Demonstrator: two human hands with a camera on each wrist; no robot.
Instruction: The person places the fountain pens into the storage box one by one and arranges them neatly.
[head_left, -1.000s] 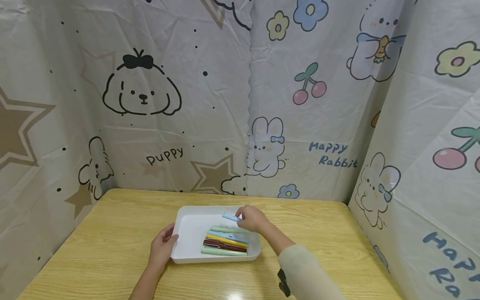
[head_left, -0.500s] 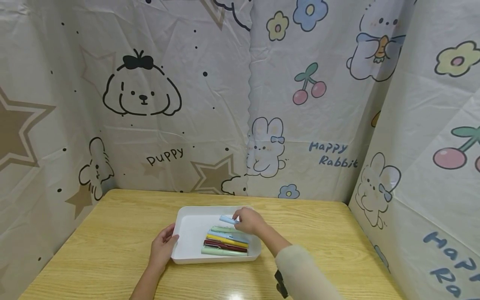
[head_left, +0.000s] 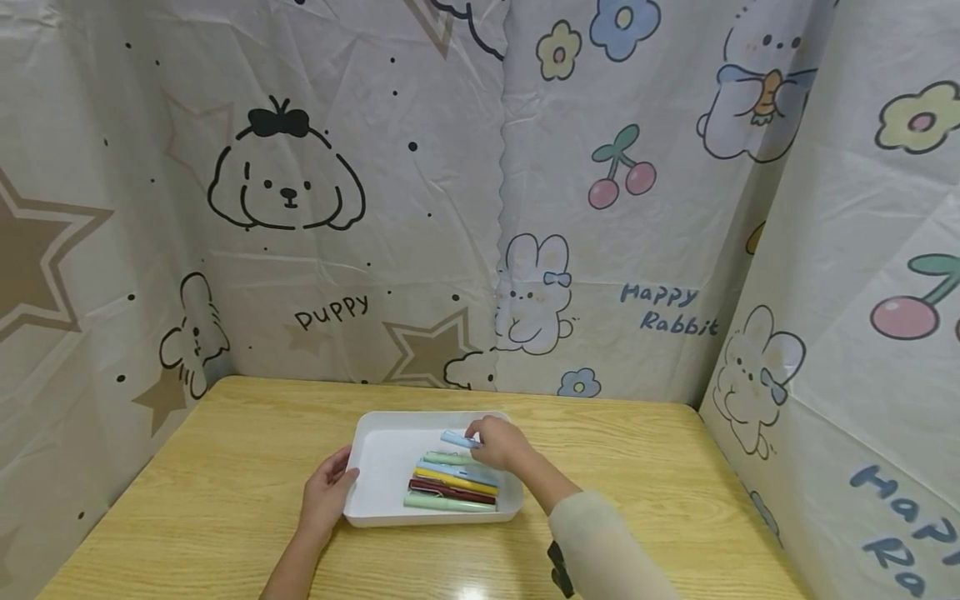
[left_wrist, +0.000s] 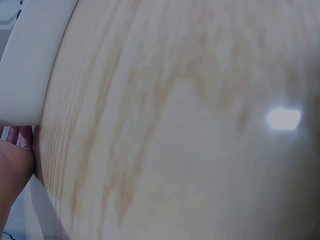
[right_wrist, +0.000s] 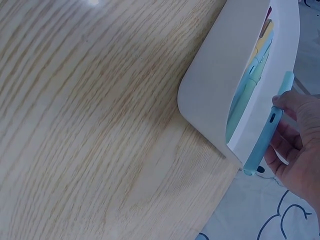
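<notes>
Toward the far side of a white tray (head_left: pixel 386 483), my right hand (head_left: pixel 502 442) pinches a light blue pen (head_left: pixel 459 439) between thumb and fingers. In the right wrist view that pen (right_wrist: pixel 267 132) slants above the tray's rim, with a small dark window in its barrel. Below it in the tray lie a light green pen (head_left: pixel 448 458), another light blue pen (head_left: pixel 468 472), a yellow pen (head_left: pixel 456 481), dark red pens (head_left: pixel 450 492) and a second light green pen (head_left: pixel 448 502), side by side. My left hand (head_left: pixel 322 492) holds the tray's left edge, its thumb at the rim.
The tray stands on a light wooden table (head_left: pixel 247 467). Printed cloth (head_left: pixel 420 208) hangs behind the table and along both sides. A dark object (head_left: pixel 559 568) shows beneath the right sleeve (head_left: pixel 600 533).
My right hand has shifted slightly left with the light blue pen over about the last second. The left hand, the tray and the pens lying in it keep their places.
</notes>
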